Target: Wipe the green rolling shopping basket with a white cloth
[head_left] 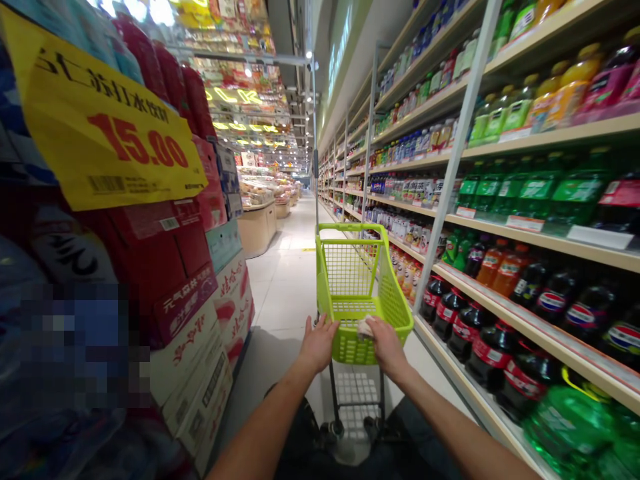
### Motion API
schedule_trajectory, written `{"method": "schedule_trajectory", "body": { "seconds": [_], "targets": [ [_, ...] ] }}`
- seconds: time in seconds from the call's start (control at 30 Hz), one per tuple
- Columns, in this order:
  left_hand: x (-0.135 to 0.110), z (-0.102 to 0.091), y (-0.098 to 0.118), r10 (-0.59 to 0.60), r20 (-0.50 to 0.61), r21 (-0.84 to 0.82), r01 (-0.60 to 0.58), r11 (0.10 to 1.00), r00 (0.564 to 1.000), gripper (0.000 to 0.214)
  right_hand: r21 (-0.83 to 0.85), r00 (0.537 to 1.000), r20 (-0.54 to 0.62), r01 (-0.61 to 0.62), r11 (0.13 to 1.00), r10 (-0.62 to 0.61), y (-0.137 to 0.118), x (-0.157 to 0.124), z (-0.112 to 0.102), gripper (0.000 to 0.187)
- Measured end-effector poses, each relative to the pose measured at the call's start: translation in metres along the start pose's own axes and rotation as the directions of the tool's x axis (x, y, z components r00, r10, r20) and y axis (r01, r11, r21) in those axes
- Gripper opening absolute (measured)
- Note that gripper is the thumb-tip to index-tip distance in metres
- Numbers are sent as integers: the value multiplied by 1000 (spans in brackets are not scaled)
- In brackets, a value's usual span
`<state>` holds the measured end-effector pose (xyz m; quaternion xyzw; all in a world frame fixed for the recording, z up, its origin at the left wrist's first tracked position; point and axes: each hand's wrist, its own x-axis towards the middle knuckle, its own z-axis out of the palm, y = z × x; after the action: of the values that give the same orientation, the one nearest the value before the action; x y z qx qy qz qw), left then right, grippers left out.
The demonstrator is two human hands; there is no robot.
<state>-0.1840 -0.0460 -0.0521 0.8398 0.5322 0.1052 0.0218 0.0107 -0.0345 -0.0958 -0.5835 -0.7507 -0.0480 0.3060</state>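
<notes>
A lime-green shopping cart (349,299) with a plastic lattice basket stands upright right in front of me. My left hand (319,341) is at the basket's near left corner, touching its edge, thumb and fingers apart. At the near rim, my right hand (389,345) is closed on a small crumpled pale cloth (365,327), pressed against the green plastic. Some of the right fingers are hidden behind the hand and cloth. A thin pole (316,133) rises from the basket's left side. Below, the cart's dark legs and wheels stand between my knees.
Shelves of bottled drinks (530,223) run along the right, with big cola bottles (493,353) at the bottom. Stacked drink cartons (193,353) and a yellow price sign (115,133) crowd the left. A tiled aisle (295,280) leads ahead past display counters (257,227).
</notes>
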Motion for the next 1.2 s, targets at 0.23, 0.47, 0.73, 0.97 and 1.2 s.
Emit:
{"method": "schedule_trajectory", "body": {
  "seconds": [0.23, 0.47, 0.73, 0.97, 1.2],
  "targets": [
    [0, -8, -6, -75, 31, -53, 76, 996, 997, 60, 18, 990, -20, 141, 990, -140, -33, 7, 21, 40],
    [0, -9, -6, -92, 45, -88, 96, 992, 995, 67, 95, 999, -45, 1, 995, 4, 7, 0, -10, 41],
    [6, 7, 31, -270, -127, -799, 63, 598, 954, 52, 513, 980, -184, 34, 858, 71, -54, 9, -2, 47],
    [1, 21, 60, -239, 250, -927, 161, -337, 938, 41, 244, 975, -213, 115, 963, -62, -54, -33, -1, 55],
    [-25, 36, 34, -33, 540, -842, 540, -10, 841, 54, 61, 944, -107, 319, 946, -311, -35, -55, 19, 52]
  ]
}}
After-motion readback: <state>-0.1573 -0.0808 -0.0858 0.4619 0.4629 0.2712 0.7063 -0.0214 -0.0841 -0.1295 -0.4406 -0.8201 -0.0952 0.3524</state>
